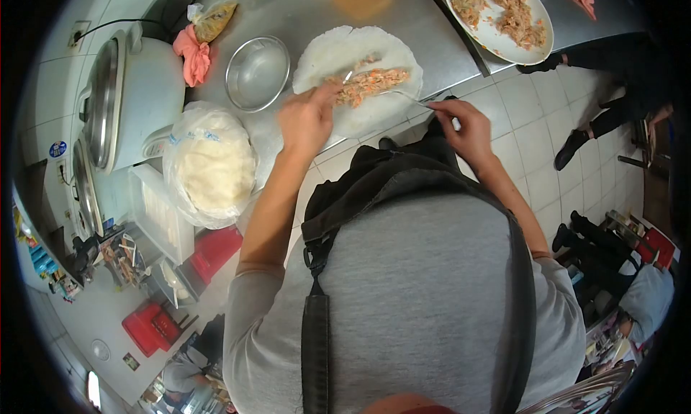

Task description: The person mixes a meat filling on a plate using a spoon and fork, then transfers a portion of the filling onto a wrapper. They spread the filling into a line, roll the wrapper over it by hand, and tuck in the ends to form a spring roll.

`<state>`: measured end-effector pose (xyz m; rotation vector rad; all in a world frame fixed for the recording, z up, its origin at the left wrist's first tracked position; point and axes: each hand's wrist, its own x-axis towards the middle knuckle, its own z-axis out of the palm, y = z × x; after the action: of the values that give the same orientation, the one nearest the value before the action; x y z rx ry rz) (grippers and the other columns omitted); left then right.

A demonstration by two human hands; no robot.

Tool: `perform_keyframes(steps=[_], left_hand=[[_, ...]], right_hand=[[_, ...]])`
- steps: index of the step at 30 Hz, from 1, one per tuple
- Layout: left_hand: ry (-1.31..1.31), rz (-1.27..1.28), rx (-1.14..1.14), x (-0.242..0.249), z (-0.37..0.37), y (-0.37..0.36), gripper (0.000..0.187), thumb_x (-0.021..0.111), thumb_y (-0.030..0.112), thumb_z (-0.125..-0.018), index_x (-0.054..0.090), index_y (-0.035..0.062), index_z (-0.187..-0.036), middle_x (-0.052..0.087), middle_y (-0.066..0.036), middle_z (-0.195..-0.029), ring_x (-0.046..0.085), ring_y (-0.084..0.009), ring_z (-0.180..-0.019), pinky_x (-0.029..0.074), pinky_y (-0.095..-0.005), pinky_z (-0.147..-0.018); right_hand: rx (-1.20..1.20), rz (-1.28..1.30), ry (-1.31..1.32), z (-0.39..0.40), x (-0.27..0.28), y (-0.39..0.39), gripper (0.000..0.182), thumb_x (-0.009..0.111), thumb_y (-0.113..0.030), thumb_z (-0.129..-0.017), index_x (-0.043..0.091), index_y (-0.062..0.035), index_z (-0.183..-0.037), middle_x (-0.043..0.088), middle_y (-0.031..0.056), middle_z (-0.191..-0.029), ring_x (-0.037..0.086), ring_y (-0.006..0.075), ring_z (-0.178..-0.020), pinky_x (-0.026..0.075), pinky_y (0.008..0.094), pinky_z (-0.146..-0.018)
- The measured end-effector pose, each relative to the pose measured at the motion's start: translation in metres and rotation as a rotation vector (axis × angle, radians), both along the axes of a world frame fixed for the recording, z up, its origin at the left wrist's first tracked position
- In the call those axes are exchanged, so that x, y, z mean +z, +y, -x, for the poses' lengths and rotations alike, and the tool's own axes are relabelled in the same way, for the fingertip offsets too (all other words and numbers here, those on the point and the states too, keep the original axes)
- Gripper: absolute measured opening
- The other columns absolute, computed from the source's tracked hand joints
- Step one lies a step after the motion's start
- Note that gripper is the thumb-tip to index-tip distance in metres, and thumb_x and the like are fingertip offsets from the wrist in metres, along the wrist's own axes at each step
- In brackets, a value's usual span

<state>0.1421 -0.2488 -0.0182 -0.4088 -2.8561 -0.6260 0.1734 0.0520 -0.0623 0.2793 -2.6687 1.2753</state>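
Filling (374,84) laid; sheet (392,48) unfolded. Right hand (466,132) grips 1 utensil (407,95); left hand (308,119) at filling, finger grasp indeterminable.

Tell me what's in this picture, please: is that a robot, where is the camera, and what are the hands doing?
There is no robot here, just a person using two bare hands. There is only one picture, from a camera worn on the person's head. It looks down, so you see their grey shirt and both arms reaching to a shiny metal table.

The right hand holds the thin handle of a metal utensil. The left hand has its fingers by the orange and white filling, but I can't tell if it grips anything. The filling lies on a thin, pale, round sheet.

To the left sit a metal bowl and a pink cloth. To the right is a white plate with similar-looking food.
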Motion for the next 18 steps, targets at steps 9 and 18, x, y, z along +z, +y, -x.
perform_keyframes(steps=[9, 18], left_hand=[[0.086, -0.056, -0.093, -0.003, -0.026, -0.004, 0.02, 0.066, 0.005, -0.088, 0.073, 0.0139, -0.104, 0.07, -0.007, -0.081, 0.063, -0.0259, -0.066, 0.045, -0.0367, -0.065], [0.009, -0.023, -0.066, 0.008, -0.025, 0.003, 0.028, 0.065, 0.001, -0.082, 0.073, 0.0137, -0.106, 0.071, -0.008, -0.086, 0.066, -0.0277, -0.074, 0.048, -0.038, -0.069]], right_hand=[[-0.078, -0.051, -0.005, 0.005, -0.005, -0.013, 0.015, 0.069, -0.012, -0.09, 0.075, -0.0186, -0.102, 0.067, 0.0048, -0.08, 0.064, 0.0238, -0.07, 0.051, 0.0361, -0.061], [-0.093, -0.006, -0.041, 0.004, -0.003, 0.015, 0.016, 0.069, -0.012, -0.091, 0.075, -0.0172, -0.104, 0.068, 0.0059, -0.083, 0.064, 0.0234, -0.071, 0.051, 0.0339, -0.064]])
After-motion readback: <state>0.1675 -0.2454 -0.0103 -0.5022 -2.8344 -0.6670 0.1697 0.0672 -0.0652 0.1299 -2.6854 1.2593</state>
